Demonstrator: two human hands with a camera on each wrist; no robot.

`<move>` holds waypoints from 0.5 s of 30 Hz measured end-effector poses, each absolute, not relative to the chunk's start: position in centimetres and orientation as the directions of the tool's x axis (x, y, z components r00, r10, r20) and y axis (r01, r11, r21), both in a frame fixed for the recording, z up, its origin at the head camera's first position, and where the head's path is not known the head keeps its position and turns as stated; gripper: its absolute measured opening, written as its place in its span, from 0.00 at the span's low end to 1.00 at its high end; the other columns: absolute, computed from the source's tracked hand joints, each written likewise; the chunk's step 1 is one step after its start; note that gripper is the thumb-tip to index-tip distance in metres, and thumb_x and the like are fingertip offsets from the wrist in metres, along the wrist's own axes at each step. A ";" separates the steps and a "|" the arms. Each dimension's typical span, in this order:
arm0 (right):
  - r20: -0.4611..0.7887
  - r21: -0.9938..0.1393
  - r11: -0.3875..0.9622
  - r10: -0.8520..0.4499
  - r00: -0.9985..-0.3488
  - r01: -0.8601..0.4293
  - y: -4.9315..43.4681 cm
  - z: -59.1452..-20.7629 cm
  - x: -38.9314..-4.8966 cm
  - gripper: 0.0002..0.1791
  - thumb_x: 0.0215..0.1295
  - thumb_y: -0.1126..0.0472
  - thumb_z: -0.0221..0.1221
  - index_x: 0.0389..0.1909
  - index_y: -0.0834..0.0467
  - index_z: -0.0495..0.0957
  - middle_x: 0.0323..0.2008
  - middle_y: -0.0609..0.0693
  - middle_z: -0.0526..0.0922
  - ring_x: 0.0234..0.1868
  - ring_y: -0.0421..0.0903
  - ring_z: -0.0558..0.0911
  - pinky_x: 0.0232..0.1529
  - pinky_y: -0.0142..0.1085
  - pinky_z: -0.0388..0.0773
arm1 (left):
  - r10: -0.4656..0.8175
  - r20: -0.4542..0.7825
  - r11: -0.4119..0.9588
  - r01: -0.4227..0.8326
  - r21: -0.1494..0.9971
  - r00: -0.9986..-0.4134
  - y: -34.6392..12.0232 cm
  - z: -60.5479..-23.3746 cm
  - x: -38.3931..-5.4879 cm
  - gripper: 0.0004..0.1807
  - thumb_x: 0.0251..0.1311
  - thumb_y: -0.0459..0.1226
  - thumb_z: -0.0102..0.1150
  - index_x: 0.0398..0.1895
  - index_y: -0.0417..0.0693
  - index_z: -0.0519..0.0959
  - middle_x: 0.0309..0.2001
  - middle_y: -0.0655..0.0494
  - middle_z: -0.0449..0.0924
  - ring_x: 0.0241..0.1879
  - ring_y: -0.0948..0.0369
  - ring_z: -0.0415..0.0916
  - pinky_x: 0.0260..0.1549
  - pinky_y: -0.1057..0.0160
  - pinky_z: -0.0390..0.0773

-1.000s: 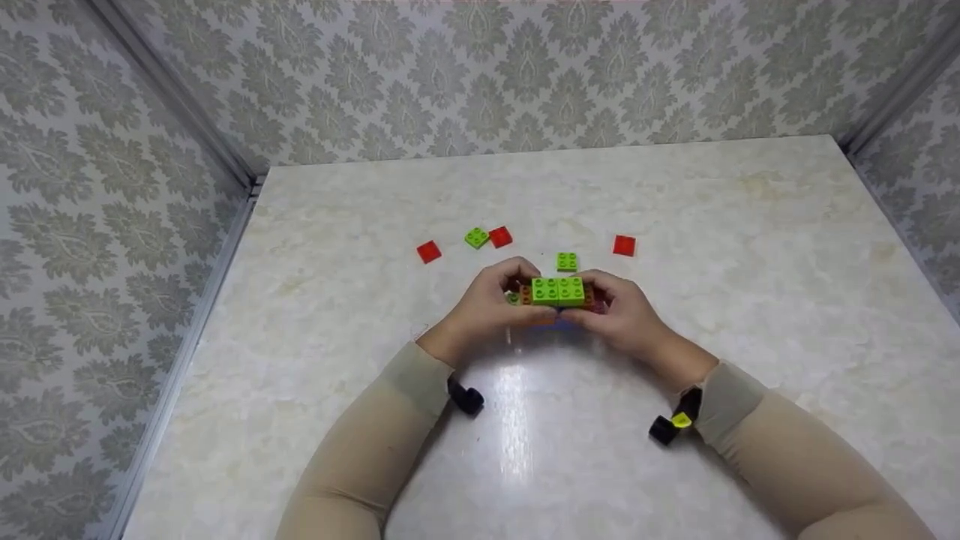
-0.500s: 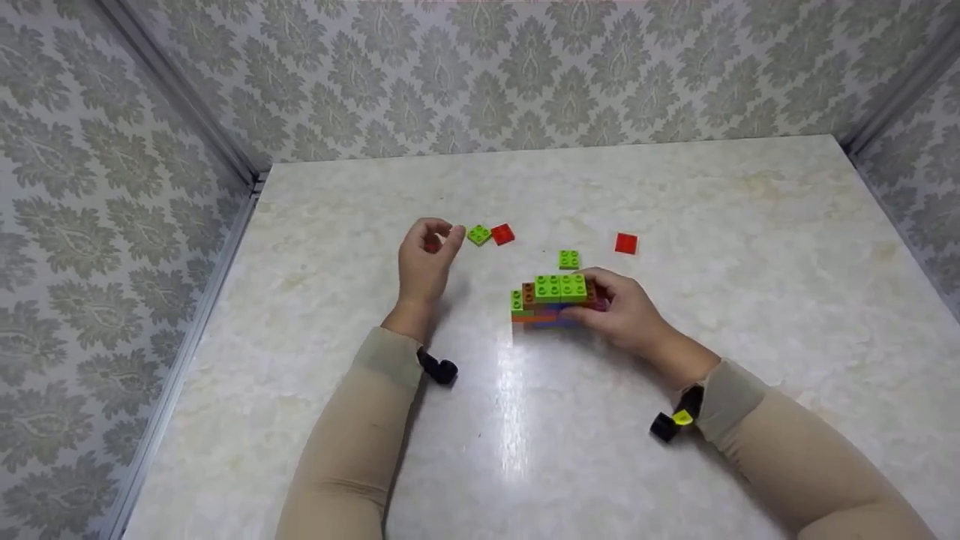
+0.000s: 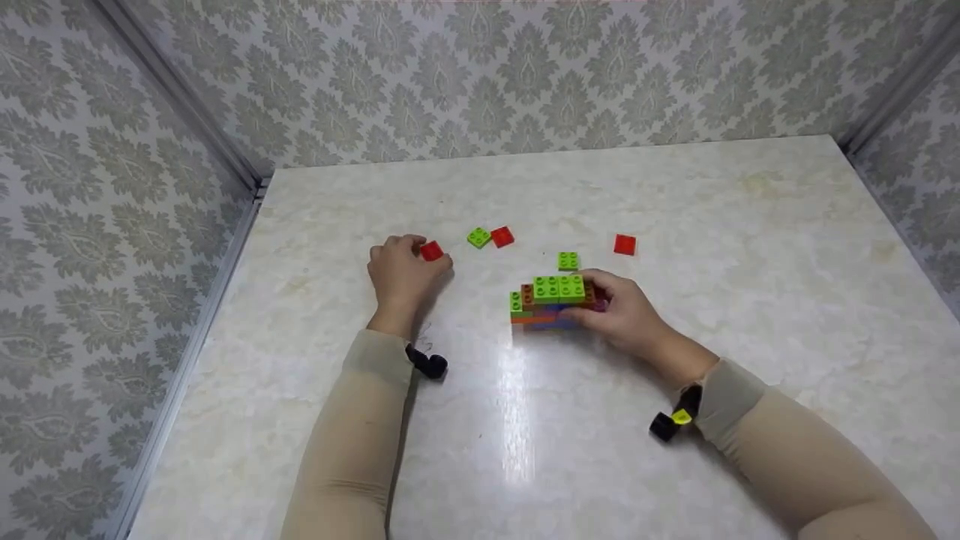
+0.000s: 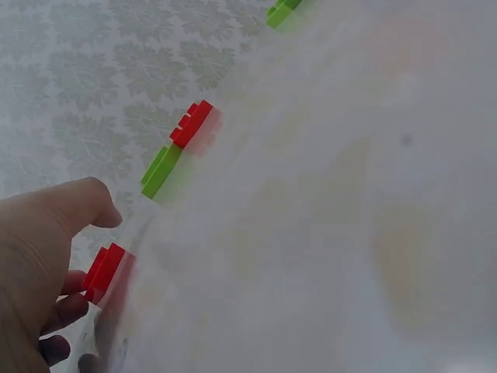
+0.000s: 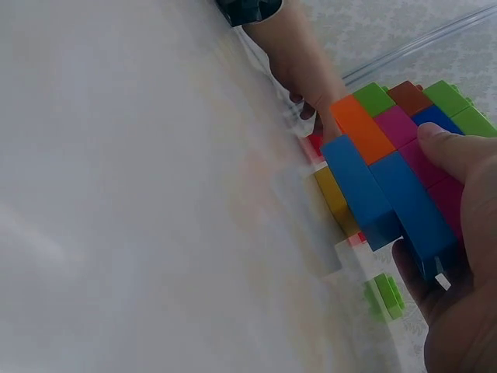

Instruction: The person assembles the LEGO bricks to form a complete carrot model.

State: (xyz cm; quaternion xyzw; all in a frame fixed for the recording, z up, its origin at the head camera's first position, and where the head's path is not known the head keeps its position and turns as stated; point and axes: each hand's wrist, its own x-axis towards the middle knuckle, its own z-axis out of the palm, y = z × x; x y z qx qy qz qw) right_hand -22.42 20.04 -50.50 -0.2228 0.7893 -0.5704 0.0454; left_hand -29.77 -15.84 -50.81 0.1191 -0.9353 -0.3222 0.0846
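In the head view my left hand is at a red brick lying on the table. The left wrist view shows fingertips against that red brick, while the thumb stands apart from it. My right hand grips a block of joined toy bricks, its thumb on the near side. Two lime green bricks top the block. In the right wrist view the brick block shows blue, orange, magenta, brown and yellow bricks; some right fingers are hidden behind it.
A lime brick touches a red brick beyond the hands. Another lime brick lies just behind the block, and a red brick lies to its right. Patterned walls border the marbled table.
My left hand has let go of the brick block and moved left to the leftmost red brick. The right hand has stayed in place, holding the block.
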 end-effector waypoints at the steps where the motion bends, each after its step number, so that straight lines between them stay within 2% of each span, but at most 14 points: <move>1: 0.183 -0.920 0.252 -0.404 -0.896 -0.301 20.1 -50.5 -22.4 0.30 0.69 0.66 0.78 0.71 0.63 0.83 0.63 0.60 0.91 0.57 0.35 0.89 0.56 0.25 0.85 | -0.282 0.071 0.763 -0.179 0.621 -0.957 -15.8 -50.8 -29.7 0.32 0.61 0.52 0.71 0.66 0.48 0.88 0.65 0.47 0.85 0.66 0.45 0.72 0.67 0.42 0.72; 8: 0.182 -0.920 0.252 -0.404 -0.896 -0.300 20.1 -50.4 -22.5 0.29 0.70 0.65 0.78 0.70 0.61 0.84 0.63 0.58 0.91 0.58 0.36 0.89 0.58 0.25 0.85 | -0.286 0.065 0.754 -0.182 0.631 -0.956 -15.7 -50.9 -29.9 0.24 0.63 0.49 0.67 0.59 0.49 0.89 0.57 0.51 0.86 0.64 0.47 0.72 0.67 0.43 0.71; 15: 0.186 -0.917 0.256 -0.402 -0.897 -0.305 20.1 -50.6 -22.6 0.28 0.70 0.65 0.78 0.69 0.61 0.84 0.62 0.57 0.91 0.59 0.36 0.88 0.60 0.25 0.84 | -0.245 0.057 0.626 -0.113 0.771 -0.968 -15.3 -50.7 -29.8 0.20 0.66 0.45 0.73 0.58 0.49 0.85 0.53 0.51 0.85 0.59 0.52 0.72 0.58 0.51 0.76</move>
